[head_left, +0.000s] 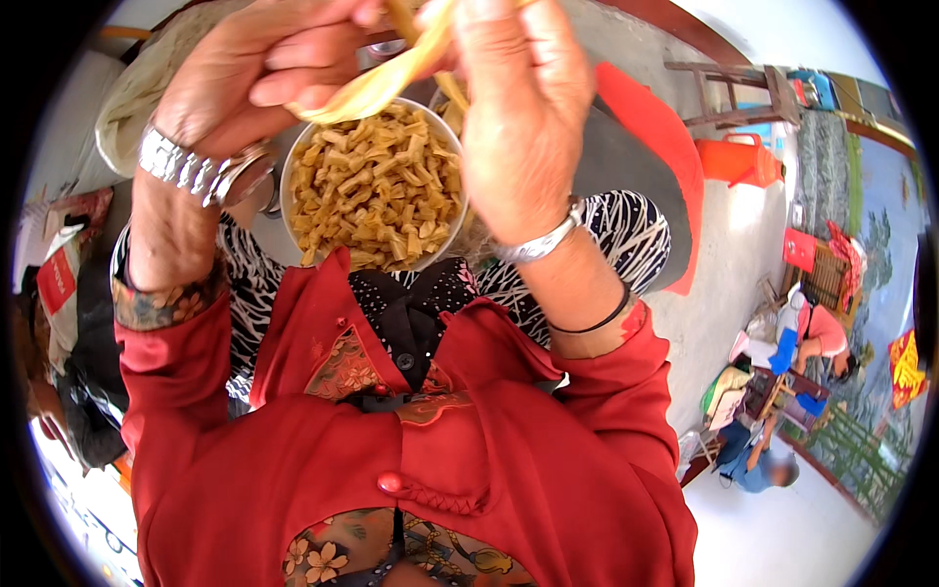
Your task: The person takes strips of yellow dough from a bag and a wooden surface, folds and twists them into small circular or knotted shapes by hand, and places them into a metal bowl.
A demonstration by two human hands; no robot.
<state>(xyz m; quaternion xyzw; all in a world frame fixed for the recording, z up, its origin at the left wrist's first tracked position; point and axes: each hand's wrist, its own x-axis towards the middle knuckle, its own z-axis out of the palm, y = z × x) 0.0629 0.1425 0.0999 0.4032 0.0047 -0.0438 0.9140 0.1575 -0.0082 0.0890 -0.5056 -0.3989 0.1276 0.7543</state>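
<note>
My left hand [269,73] is closed, with its curled fingers gripping one end of a pale yellow, folded strip [386,86] that looks like tofu skin. My right hand [518,122] pinches the strip's other end, though the top edge of the picture cuts off some fingertips. Stretched between both hands, the strip hangs above a round, light-rimmed bowl [285,191]. Heaped in that bowl are many short, knotted yellow pieces [377,191] of similar colour. Behind my right hand, part of a second container with more yellow strips [450,98] shows.
My patterned trouser legs [626,230] flank the bowl. A dark grey surface with a red edge [675,147] lies to the right. Beyond it are an orange plastic jug [740,161] and a wooden stool [729,93]. Two people sit at a low table [768,396] at far right.
</note>
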